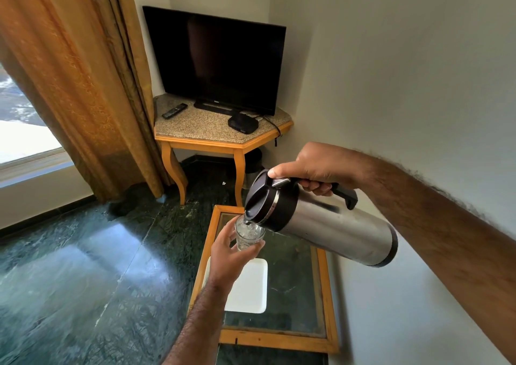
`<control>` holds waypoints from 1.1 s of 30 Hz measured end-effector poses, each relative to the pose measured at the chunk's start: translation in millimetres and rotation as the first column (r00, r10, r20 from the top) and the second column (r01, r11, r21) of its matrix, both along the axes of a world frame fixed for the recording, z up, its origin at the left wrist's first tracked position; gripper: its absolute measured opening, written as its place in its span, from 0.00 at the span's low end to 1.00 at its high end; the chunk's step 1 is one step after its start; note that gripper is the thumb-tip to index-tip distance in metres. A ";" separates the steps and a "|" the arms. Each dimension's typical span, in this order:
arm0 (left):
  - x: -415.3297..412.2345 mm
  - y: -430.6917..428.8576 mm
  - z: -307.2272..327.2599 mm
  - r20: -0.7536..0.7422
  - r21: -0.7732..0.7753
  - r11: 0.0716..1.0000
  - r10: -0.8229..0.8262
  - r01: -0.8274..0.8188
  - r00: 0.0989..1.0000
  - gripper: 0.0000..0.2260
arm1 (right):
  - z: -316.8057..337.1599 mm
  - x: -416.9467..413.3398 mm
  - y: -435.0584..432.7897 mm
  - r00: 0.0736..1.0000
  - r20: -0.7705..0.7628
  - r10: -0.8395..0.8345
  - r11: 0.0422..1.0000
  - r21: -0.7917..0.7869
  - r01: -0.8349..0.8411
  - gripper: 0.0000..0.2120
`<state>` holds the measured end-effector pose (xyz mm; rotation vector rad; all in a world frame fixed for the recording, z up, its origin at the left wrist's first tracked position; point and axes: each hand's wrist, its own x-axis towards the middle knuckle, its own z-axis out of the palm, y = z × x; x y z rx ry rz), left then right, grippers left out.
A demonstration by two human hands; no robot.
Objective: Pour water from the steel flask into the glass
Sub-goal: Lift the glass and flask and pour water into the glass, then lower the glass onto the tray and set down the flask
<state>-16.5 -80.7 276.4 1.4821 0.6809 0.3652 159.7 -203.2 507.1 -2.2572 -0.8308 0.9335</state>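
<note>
With the right hand [315,166] wrapped round the handle of the steel flask [321,219], tipped spout-down toward eight o'clock over the glass [249,236] gripped by the left hand [233,256] above the table [324,281], ease the tilt gently, keeping spout inside the rim.

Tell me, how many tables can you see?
2. One table stands in the corner with the TV on it. The other, a glass-topped table, is below the hands, with a white tray on it. More may be out of view.

Daylight from the window [19,119] glares off the floor [83,253]; edges bend.
</note>
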 end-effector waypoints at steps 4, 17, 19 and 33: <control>3.4 1.7 -4.1 0.013 -0.024 0.999 -0.023 0.023 1.000 0.34 | -14.0 5.6 -16.2 0.995 -0.103 -0.020 0.997 0.073 0.027 0.28; 5.7 13.4 -45.2 -0.048 0.062 0.998 -0.016 0.019 0.999 0.34 | -114.7 -15.9 -84.2 0.808 -0.322 -0.494 0.707 0.392 0.588 0.38; 4.2 13.4 -56.7 -0.087 0.111 0.994 0.001 0.009 0.996 0.37 | -143.9 -21.3 -91.4 0.725 -0.400 -0.561 0.570 0.449 0.688 0.31; 7.1 32.7 -188.4 -0.149 0.207 0.978 0.016 0.015 0.989 0.30 | -323.9 -44.6 -98.7 0.374 -0.705 -0.603 0.020 0.455 0.890 0.17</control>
